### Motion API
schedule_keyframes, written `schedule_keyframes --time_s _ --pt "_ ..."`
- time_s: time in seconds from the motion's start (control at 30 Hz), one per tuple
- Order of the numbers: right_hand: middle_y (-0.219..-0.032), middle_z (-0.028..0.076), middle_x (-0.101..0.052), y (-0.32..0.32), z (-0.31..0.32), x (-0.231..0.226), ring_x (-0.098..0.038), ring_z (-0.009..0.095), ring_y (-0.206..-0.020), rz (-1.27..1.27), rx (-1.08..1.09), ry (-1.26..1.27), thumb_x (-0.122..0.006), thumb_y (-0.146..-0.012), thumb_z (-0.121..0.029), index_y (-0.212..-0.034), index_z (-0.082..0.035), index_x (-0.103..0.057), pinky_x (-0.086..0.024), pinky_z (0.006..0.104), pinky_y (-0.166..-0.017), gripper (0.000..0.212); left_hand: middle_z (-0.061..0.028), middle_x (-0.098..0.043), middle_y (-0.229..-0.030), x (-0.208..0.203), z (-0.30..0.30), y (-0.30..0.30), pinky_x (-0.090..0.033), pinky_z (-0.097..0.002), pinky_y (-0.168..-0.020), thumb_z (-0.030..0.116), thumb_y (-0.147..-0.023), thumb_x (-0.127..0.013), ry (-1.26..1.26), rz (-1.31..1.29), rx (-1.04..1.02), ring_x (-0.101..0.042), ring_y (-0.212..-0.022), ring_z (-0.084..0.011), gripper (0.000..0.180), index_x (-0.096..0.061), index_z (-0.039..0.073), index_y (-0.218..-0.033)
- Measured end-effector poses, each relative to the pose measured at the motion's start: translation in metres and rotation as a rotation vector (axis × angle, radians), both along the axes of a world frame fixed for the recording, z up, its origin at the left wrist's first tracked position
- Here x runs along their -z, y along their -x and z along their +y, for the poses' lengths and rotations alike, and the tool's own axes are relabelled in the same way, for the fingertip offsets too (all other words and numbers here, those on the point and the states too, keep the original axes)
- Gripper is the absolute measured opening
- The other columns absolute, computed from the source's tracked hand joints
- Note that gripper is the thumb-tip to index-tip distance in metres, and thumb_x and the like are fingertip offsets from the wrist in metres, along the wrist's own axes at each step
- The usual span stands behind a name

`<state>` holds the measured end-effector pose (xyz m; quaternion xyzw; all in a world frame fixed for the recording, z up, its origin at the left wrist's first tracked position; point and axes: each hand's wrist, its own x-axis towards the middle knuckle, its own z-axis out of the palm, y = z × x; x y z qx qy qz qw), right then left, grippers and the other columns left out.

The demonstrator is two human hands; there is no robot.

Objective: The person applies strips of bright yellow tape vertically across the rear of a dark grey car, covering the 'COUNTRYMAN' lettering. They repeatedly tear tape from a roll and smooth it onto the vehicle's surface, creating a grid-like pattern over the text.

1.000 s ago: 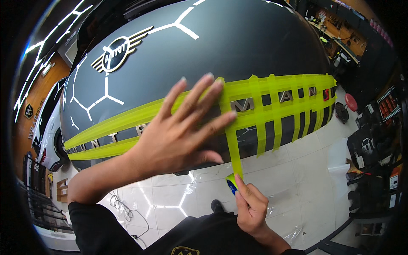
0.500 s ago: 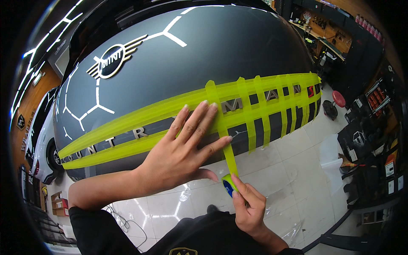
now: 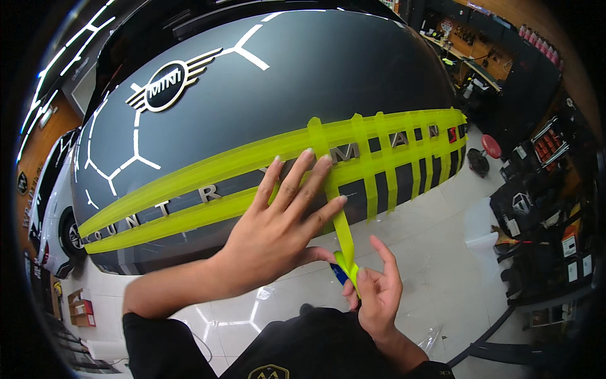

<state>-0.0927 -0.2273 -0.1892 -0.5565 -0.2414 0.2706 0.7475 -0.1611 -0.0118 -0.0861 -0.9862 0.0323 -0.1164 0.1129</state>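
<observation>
Flat on the dark grey car panel (image 3: 328, 69), my left hand (image 3: 268, 237) spreads its fingers over the yellow-green masking tape (image 3: 158, 180), covering part of a row of raised metal letters (image 3: 209, 193). Its thumb reaches down beside a tape roll (image 3: 339, 273) with a blue core. From under the left fingers a tape strip (image 3: 344, 235) runs down, off the panel's lower edge, to the roll. My right hand (image 3: 380, 297) holds roll and strip, thumb against the tape, index finger raised. Several cross strips (image 3: 371, 189) lie between the letters to the right.
A winged badge (image 3: 165, 87) sits higher on the panel. Beyond it at left stands a white car (image 3: 61, 234). At right are a red round stool (image 3: 491, 146), tools and a dark workbench (image 3: 470, 63). Boxes (image 3: 81, 308) rest on the tiled floor at lower left.
My right index finger has lifted off the tape, and the roll has turned and shifted slightly, now close to my left thumb. My left hand stays pressed on the panel. The view has shifted a little.
</observation>
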Motion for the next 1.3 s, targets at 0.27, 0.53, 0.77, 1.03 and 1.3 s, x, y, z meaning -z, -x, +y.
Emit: schedule_keyframes --time_s 0.27,0.53,0.77,1.03,1.3 --pt "-0.083 0.016 -0.071 0.002 0.009 0.004 -0.050 0.006 -0.055 0.033 0.080 -0.105 -0.054 -0.108 -0.011 -0.138 0.001 -0.039 -0.043 0.0219 -0.054 0.036 -0.0161 -0.029 -0.171 0.021 -0.022 0.007 -0.004 -0.0657 -0.127 0.075 -0.087 -0.057 0.141 -0.090 -0.040 -0.018 -0.160 -0.0419 0.084 -0.054 0.023 -0.153" --pt "-0.082 0.014 -0.070 0.002 0.013 0.003 -0.049 0.006 -0.055 0.029 0.150 -0.109 -0.054 -0.108 -0.012 -0.130 -0.003 -0.041 -0.040 0.0221 -0.052 0.028 -0.0122 -0.034 -0.169 0.033 -0.017 0.008 -0.011 -0.0666 -0.127 0.075 -0.075 -0.064 0.041 -0.163 0.024 -0.024 -0.159 -0.0344 0.091 -0.060 0.023 -0.149" --pt "-0.077 0.007 -0.066 -0.002 0.036 0.028 -0.050 0.007 -0.056 0.135 0.179 -0.075 -0.061 -0.108 -0.020 -0.133 -0.002 -0.046 -0.039 0.0226 -0.051 0.034 -0.0138 -0.025 -0.173 0.042 -0.011 0.009 -0.007 -0.0693 -0.126 0.075 -0.070 -0.068 -0.053 -0.095 0.034 -0.018 -0.161 -0.0364 0.093 -0.054 0.035 -0.153" --pt "-0.078 0.005 -0.066 -0.016 0.045 0.050 -0.061 0.010 -0.070 0.055 0.125 0.025 -0.065 -0.107 -0.021 -0.116 0.006 -0.062 -0.048 0.0257 -0.066 0.028 -0.0185 -0.023 -0.173 0.042 -0.007 0.007 -0.006 -0.0708 -0.126 0.076 -0.070 -0.067 -0.094 -0.098 0.096 -0.017 -0.160 -0.0423 0.086 -0.060 0.040 -0.147" --pt "-0.090 0.010 -0.072 -0.030 0.045 0.053 -0.069 0.016 -0.082 0.101 -0.015 -0.077 -0.062 -0.107 -0.013 -0.108 0.004 -0.061 -0.054 0.0293 -0.077 0.017 -0.0173 -0.025 -0.172 0.042 -0.006 0.007 -0.007 -0.0711 -0.126 0.082 -0.072 -0.061 -0.139 -0.086 0.068 -0.020 -0.160 -0.0378 0.098 -0.045 0.037 -0.158"
